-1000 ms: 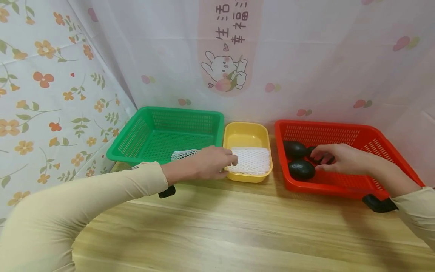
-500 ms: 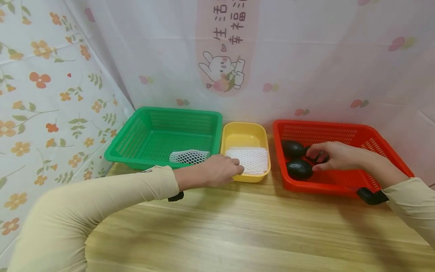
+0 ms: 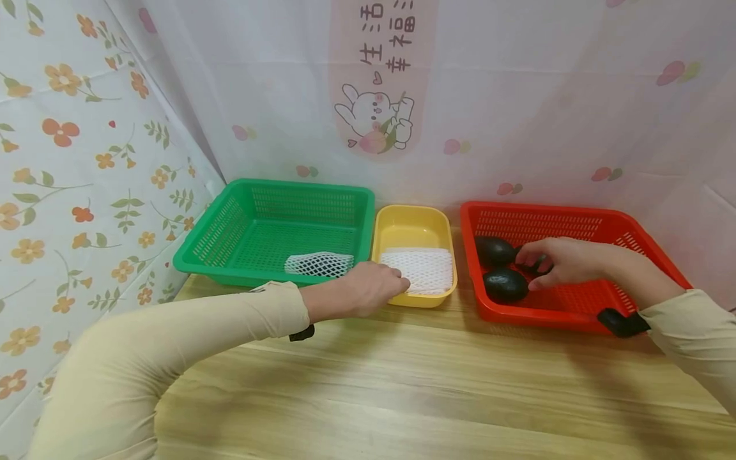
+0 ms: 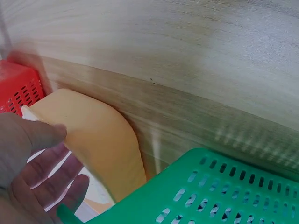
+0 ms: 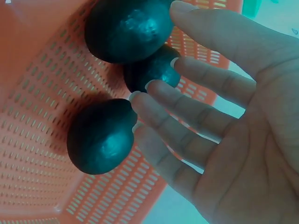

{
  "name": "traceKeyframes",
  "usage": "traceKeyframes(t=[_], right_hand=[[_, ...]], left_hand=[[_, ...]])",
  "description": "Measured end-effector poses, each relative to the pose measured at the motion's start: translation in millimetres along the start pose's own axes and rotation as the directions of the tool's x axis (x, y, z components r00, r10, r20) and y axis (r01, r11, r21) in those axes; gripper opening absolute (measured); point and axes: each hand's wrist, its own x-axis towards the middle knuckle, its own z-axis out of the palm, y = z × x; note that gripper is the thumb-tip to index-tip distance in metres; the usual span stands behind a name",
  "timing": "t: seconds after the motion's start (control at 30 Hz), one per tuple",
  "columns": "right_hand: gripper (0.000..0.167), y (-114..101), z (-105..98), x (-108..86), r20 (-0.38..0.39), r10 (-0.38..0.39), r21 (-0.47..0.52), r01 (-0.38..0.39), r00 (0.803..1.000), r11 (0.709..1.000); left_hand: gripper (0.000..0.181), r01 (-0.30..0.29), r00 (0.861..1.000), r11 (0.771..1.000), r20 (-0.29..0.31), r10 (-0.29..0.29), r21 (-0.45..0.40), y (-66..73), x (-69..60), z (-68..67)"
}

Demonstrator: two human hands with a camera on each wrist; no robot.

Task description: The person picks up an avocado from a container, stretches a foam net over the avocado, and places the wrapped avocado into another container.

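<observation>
My left hand [image 3: 370, 289] is over the near edge of a yellow tray [image 3: 414, 220] holding white foam net sleeves [image 3: 422, 267]. In the left wrist view its thumb stands apart from loosely bent fingers, and I see no sleeve gripped. My right hand [image 3: 566, 260] reaches into a red basket [image 3: 540, 317], its relaxed fingertips at the dark avocados. One avocado [image 5: 100, 135] is beside the fingertips, another [image 5: 131, 30] by the thumb, and a third [image 5: 154, 70] lies partly behind. A netted dark item [image 3: 319, 264] rests in the green basket [image 3: 276, 239].
The green basket stands left of the yellow tray and the red one to its right, all on a wooden table [image 3: 368, 396]. A printed cloth [image 3: 276, 96] hangs behind them, and a floral cloth [image 3: 86, 191] hangs at the left.
My left hand has shifted slightly down and right along the yellow tray, uncovering the netted item in the green basket. My right hand stays at the avocados, almost still.
</observation>
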Motion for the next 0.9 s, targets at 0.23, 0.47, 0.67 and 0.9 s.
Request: traceKeyframes(t=[0.23, 0.47, 0.67, 0.9], right_hand=[[0.051, -3, 0, 11.4, 0.018, -0.016, -0.032, 0.017, 1.000, 0.999], [0.049, -5, 1, 21.5, 0.047, -0.050, -0.036, 0.052, 0.998, 0.998], [0.050, -4, 3, 28.3, 0.087, -0.035, -0.029, 0.038, 0.996, 0.999], [0.053, -1, 4, 33.5, 0.108, -0.039, -0.042, 0.043, 0.993, 0.998]], left_hand=[[0.030, 0.005, 1.000, 1.000, 0.003, -0.005, -0.016, -0.4, -0.1, 2.1], [0.034, 0.007, 1.000, 1.000, 0.006, -0.006, -0.006, 0.1, 1.7, 3.5], [0.034, 0.008, 1.000, 1.000, 0.008, -0.008, -0.010, 0.0, 2.3, 3.8], [0.033, 0.010, 1.000, 1.000, 0.018, -0.010, 0.004, 0.3, 3.1, 3.2]])
